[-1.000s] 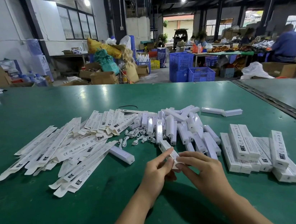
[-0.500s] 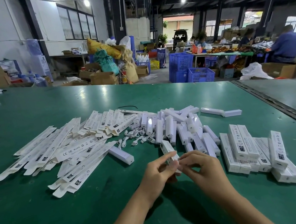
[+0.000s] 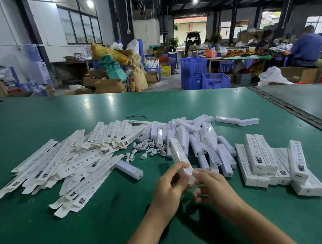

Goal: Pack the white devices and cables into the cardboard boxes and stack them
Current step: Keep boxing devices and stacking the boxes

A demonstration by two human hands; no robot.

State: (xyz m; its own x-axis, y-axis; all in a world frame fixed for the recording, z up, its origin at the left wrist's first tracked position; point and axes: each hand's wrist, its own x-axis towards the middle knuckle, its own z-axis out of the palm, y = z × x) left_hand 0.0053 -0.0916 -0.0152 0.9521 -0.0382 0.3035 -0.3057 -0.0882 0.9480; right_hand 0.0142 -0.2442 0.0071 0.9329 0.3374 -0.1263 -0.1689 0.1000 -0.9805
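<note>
Cardboard box (image 3: 178, 157) sits higher off the table (image 3: 47, 229) than a second ago, left hand (image 3: 168, 189) gripping its near end and right hand (image 3: 212, 186) pinching the flap there, so I'd guess it's nearly shut and headed for the packed stack (image 3: 262, 155).

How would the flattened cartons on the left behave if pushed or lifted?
The flattened cartons look thin and overlapped, so a push would probably scatter them across the smooth table. Lifted by one end, one would likely flex.
</note>
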